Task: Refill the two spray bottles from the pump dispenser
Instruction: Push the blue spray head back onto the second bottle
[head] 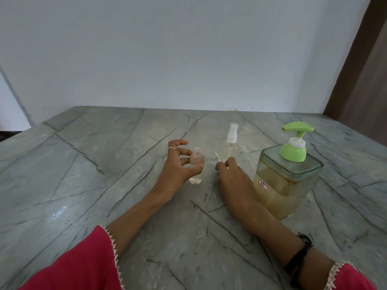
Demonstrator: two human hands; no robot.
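Note:
A small clear spray bottle stands upright on the table with its top off and its neck bare. My left hand grips it from the left side. My right hand rests low on the table just right of it, shut on the removed spray head, whose thin white tube sticks up past my fingers. A taller clear spray bottle with its white spray cap on stands behind my right hand. The pump dispenser, a square clear jar of yellowish liquid with a green pump, stands at the right.
The grey marble table ends at a white wall behind. A brown door frame rises at the back right. My red sleeves show at the bottom corners.

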